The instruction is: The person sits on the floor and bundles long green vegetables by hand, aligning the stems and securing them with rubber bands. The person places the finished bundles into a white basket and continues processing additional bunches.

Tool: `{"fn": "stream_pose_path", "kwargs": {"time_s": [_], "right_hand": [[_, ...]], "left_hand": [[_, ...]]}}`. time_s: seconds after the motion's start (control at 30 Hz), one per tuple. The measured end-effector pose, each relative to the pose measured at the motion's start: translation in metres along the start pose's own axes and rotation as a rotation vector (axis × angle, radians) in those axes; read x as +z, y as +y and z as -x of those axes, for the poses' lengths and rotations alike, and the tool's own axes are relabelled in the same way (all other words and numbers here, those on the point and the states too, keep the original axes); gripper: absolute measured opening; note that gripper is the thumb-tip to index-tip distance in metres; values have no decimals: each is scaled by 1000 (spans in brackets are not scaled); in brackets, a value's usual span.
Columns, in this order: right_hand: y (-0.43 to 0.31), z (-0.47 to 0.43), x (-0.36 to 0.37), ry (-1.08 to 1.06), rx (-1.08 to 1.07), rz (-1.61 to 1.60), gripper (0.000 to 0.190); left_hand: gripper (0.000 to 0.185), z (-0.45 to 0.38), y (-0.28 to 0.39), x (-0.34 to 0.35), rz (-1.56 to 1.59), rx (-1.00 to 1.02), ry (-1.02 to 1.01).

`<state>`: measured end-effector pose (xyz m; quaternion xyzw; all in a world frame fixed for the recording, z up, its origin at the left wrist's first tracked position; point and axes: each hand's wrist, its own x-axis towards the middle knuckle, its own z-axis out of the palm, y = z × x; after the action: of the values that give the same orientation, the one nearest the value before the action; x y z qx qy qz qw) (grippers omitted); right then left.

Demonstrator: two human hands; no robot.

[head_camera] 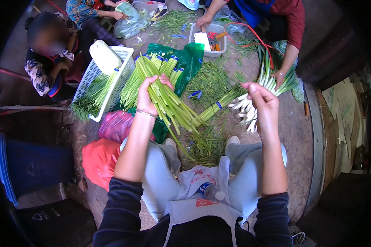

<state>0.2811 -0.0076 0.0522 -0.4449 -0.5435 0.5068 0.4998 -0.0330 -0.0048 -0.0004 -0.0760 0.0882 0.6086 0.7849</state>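
My left hand (151,92) is closed around a loose bunch of green garlic stems (168,98), which slants down to the right in front of me. My right hand (264,98) is raised off to the right, thumb and fingertips pinched together; whether something thin is between them I cannot tell. Behind the held bunch, blue-taped bundles of green stems (130,89) rest on a green plastic bag (190,58). One more taped bundle (215,109) lies on the trimmings between my hands. Scallions with white stalks (250,103) lie beyond my right hand, under a co-worker's hand (279,79).
A white plastic basket (128,66) with greens stands at the left, near a seated person. A grey tub (218,53) holds a cleaver and tools. Cut trimmings (208,80) litter the floor. A red bag (100,160) sits by my left leg; a plastic bottle (208,190) lies in my lap.
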Motion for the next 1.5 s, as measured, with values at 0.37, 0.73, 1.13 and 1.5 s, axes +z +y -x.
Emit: {"fn": "stream_pose_path", "kwargs": {"time_s": [0.37, 0.73, 1.13, 1.5], "right_hand": [[-18, 39, 44, -504, -412, 577, 28], [-24, 33, 31, -559, -94, 534, 21], [-17, 29, 21, -474, 54, 228, 42], [2, 36, 55, -279, -289, 337, 20]], "left_hand": [[27, -2, -9, -6, -234, 205, 5], [28, -3, -23, -1, -455, 247, 82], [23, -5, -20, -9, -459, 302, 141], [20, -2, -47, 2, -730, 550, 305]]}}
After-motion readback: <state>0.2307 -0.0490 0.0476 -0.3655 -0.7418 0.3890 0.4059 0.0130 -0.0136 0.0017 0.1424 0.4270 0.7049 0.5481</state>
